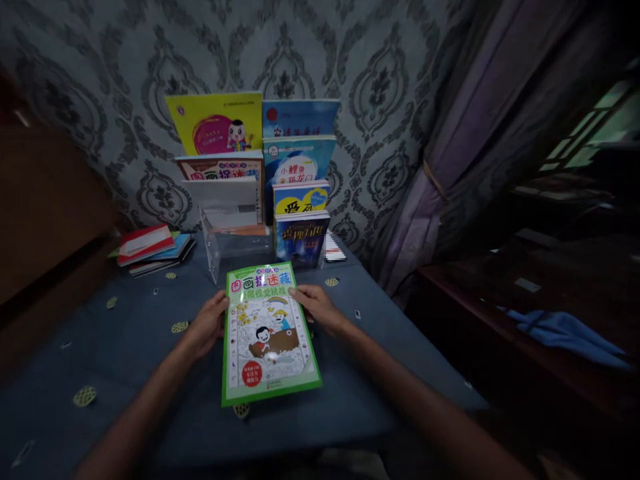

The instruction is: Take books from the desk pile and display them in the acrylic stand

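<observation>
A thin picture book (270, 333) with a green border and a cartoon cover is held face up between my two hands, above the table. My left hand (210, 322) grips its left edge near the top, thumb on the cover. On the opposite edge, my right hand (320, 308) pinches it the same way, with the fingers partly hidden underneath. Just beyond the book stands a clear display rack (213, 253) with tiers of books. A dark blue book (301, 240) fills its front right tier, and a yellow book (215, 120) rises at the back left.
Several books (150, 245) lie in a loose pile left of the rack. The dark patterned tablecloth (150, 313) covers the table. Behind is a patterned wall (380, 87); a tied purple curtain (425, 187) hangs at right. A blue cloth (570, 333) lies on the furniture there.
</observation>
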`<act>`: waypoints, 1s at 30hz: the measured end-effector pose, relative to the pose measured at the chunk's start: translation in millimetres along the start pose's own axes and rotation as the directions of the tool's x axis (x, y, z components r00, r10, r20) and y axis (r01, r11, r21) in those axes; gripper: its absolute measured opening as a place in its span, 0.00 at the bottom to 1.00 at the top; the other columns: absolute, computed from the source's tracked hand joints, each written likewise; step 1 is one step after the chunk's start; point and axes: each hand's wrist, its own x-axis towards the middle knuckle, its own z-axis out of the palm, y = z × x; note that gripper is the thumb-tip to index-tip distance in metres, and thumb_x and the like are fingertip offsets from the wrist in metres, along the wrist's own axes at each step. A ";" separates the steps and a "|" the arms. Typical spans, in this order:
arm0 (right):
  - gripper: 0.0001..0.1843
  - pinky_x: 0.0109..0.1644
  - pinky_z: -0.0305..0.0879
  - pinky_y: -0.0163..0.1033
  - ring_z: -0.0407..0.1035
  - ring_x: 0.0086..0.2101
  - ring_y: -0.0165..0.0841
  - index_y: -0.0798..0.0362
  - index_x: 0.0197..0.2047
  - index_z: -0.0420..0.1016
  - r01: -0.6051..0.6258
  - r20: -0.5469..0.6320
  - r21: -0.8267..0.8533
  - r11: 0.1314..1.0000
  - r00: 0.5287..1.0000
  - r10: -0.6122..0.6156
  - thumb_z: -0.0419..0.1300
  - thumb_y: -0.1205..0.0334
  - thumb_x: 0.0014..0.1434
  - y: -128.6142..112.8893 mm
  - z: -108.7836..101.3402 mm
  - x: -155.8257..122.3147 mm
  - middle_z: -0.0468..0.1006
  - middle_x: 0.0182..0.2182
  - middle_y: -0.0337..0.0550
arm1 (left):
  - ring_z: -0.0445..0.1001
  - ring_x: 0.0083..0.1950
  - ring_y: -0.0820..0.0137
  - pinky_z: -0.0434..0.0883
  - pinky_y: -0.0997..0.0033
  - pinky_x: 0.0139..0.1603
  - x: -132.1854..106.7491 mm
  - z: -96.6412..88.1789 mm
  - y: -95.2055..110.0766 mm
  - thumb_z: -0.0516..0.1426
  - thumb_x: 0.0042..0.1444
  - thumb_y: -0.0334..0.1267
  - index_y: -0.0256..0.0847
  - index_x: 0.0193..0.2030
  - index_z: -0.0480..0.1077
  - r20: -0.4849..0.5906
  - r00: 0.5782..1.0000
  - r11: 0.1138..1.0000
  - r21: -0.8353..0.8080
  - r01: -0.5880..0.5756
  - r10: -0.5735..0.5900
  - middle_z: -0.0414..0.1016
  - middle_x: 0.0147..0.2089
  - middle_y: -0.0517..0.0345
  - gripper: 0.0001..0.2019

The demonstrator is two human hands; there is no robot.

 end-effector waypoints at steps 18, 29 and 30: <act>0.20 0.54 0.69 0.43 0.76 0.50 0.40 0.55 0.61 0.71 0.313 0.178 -0.663 0.680 0.948 -0.263 0.50 0.66 0.68 7.9 46.6 8.8 0.81 0.51 0.54 | 0.74 0.58 0.53 0.69 0.50 0.59 12.2 -17.1 -36.1 0.49 0.67 0.39 0.40 0.55 0.71 0.179 0.900 0.264 0.917 -0.300 0.398 0.76 0.58 0.44 0.16; 0.33 0.74 0.47 0.56 0.53 0.70 0.40 0.55 0.72 0.57 0.465 0.440 -0.614 0.638 0.872 -0.212 0.46 0.75 0.65 35.5 57.7 37.6 0.64 0.69 0.57 | 0.74 0.60 0.51 0.69 0.49 0.58 13.9 -19.5 -44.5 0.47 0.68 0.41 0.41 0.56 0.73 0.215 0.874 0.195 0.925 -0.325 0.436 0.75 0.62 0.42 0.18; 0.31 0.74 0.47 0.58 0.54 0.70 0.41 0.56 0.72 0.57 0.448 0.425 -0.619 0.645 0.882 -0.205 0.47 0.73 0.66 39.5 45.2 37.3 0.64 0.68 0.58 | 0.74 0.60 0.51 0.69 0.49 0.59 14.0 -19.5 -44.6 0.48 0.67 0.41 0.41 0.55 0.73 0.209 0.874 0.211 0.921 -0.326 0.438 0.75 0.62 0.42 0.18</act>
